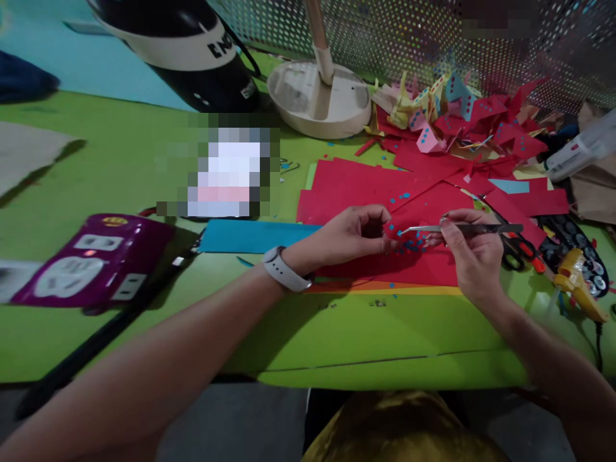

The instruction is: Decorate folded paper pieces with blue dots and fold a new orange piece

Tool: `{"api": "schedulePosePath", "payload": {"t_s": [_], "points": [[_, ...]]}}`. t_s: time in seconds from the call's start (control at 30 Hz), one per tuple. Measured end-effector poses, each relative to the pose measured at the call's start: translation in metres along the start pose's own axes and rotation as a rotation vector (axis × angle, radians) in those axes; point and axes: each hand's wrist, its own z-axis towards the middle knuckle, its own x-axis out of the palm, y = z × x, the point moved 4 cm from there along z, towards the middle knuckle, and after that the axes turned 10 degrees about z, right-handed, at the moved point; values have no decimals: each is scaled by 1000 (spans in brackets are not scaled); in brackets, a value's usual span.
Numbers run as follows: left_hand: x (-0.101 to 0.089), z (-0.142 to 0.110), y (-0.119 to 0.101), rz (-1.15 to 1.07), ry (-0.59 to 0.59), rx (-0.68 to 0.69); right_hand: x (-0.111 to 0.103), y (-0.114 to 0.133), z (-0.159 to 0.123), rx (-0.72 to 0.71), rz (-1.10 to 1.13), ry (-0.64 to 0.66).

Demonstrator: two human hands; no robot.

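My left hand (pixel 353 234) is curled over the red paper sheets (pixel 366 186), its fingers pinching a small red paper piece (pixel 391 228) dotted with blue. A white watch (pixel 283 269) sits on that wrist. My right hand (pixel 474 253) grips metal tweezers (pixel 462 228) whose tip points left at the small red piece. Tiny blue dots (pixel 414 244) lie scattered on the red paper under the tweezers' tip.
A blue paper sheet (pixel 250 236) lies left of my hands. A purple power strip (pixel 91 260) sits far left, a lamp base (pixel 320 99) behind. A heap of folded dotted papers (pixel 462 119) is at back right. Scissors (pixel 517 247) and a yellow glue gun (pixel 577 289) lie right.
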Motion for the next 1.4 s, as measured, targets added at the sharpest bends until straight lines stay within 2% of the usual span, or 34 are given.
{"api": "schedulePosePath", "payload": {"t_s": [0.6,0.83,1.0,1.2,1.4], "points": [[0,-2,-4,38,5,-2,-1,-5,0,80,-19,-4],[0,-3,-7,62,44,18,-4,4,4,74,-36,66],[0,-5,-8,-19,19,-2,-8,12,3,30,-15,33],[2,-5,-9,-99,-11,-11,-11,-2,-1,130,-17,-30],[7,-5,-8,-124,-27,12,-9,-3,-2,120,-26,-51]]}}
